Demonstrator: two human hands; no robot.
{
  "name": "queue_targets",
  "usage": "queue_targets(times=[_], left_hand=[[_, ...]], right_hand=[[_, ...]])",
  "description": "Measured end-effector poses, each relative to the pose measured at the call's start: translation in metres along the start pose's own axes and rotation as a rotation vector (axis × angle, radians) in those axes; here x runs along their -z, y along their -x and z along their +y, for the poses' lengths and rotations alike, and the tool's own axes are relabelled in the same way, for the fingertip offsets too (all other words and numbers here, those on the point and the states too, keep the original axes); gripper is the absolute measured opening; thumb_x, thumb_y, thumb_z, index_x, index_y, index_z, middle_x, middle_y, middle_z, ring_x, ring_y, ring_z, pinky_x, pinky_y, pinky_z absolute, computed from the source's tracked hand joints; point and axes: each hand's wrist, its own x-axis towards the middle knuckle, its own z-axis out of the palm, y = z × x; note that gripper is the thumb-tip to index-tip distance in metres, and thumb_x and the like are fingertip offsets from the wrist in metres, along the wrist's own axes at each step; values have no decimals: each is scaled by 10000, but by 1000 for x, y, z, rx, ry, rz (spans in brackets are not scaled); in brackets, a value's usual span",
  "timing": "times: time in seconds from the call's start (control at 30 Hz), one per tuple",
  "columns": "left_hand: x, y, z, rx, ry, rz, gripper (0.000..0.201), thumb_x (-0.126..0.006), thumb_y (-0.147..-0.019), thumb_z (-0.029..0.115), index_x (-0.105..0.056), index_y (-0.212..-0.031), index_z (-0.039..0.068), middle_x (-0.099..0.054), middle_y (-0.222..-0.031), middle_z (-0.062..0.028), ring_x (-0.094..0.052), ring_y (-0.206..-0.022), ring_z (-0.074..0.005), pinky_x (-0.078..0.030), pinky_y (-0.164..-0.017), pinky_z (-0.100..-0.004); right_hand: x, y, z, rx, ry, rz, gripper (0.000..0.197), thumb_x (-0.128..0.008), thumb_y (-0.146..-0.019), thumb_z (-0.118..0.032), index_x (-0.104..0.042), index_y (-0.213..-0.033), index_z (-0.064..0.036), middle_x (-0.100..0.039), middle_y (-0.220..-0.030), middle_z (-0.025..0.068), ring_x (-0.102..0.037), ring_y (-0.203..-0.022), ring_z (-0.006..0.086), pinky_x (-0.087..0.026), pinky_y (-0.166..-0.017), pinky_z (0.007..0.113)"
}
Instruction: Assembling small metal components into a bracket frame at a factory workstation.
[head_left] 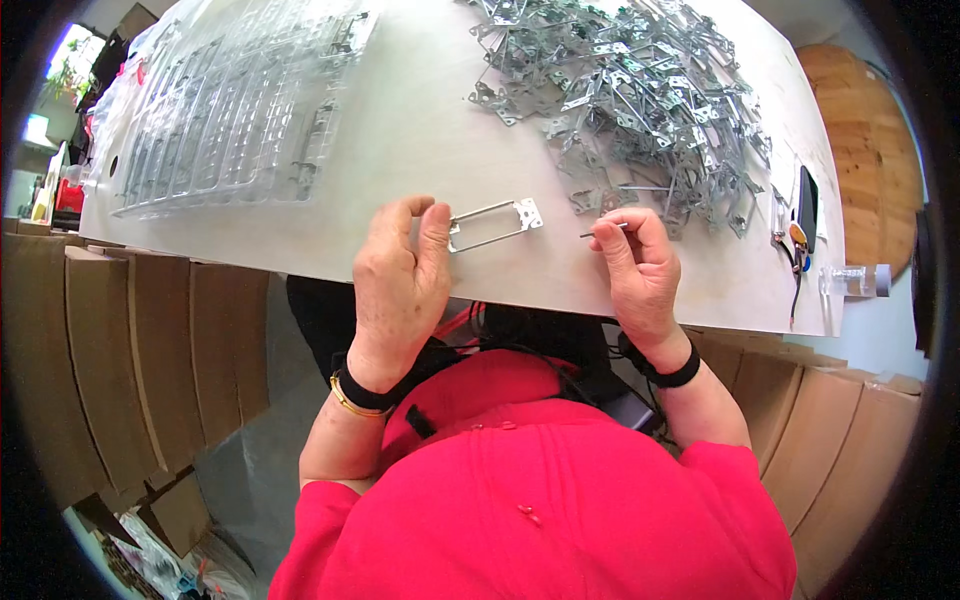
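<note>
Over the near part of the white table, my left hand (403, 275) pinches one end of a metal frame (490, 226). Two thin parallel rods run along this frame, and a flat plate with holes closes its right end. To the right, my right hand (640, 270) is closed, thumb against fingers, on a short thin metal pin (588, 235); its other end is hidden by the fingers. A gap separates the pin from the frame. Beyond my right hand lies a large heap of metal brackets (640, 90), tangled plates and rods.
Clear plastic trays (240, 110) holding metal parts cover the table's (420, 120) left side. At the right edge lie a dark-handled tool (806, 210) and a clear bottle (855, 281). Cardboard boxes (150, 350) stand below on both sides. A round wooden board (865, 150) is behind.
</note>
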Motion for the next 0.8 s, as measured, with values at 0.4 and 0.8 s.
queue_targets(times=[0.4, 0.8], left_hand=[[15, -1, 2, -265, -56, 18, 205, -766, -932, 59, -721, -1120, -10, -666, -1004, -130, -601, -677, -168, -501, -623, -313], [12, -3, 1, -373, -52, -136, 75, -734, -905, 46, -671, -930, 14, -646, -867, -164, -666, -807, -378, -547, -723, -453]], right_hand=[[-1, -2, -4, 9, 96, -5, 67, -694, -1060, -103, -654, -1067, -49, -616, -860, -40, -525, -755, 39, -446, -691, 211], [2, 0, -2, -33, 58, -34, 131, -711, -1065, -174, -640, -1048, -66, -589, -865, -48, -505, -749, 44, -426, -681, 210]])
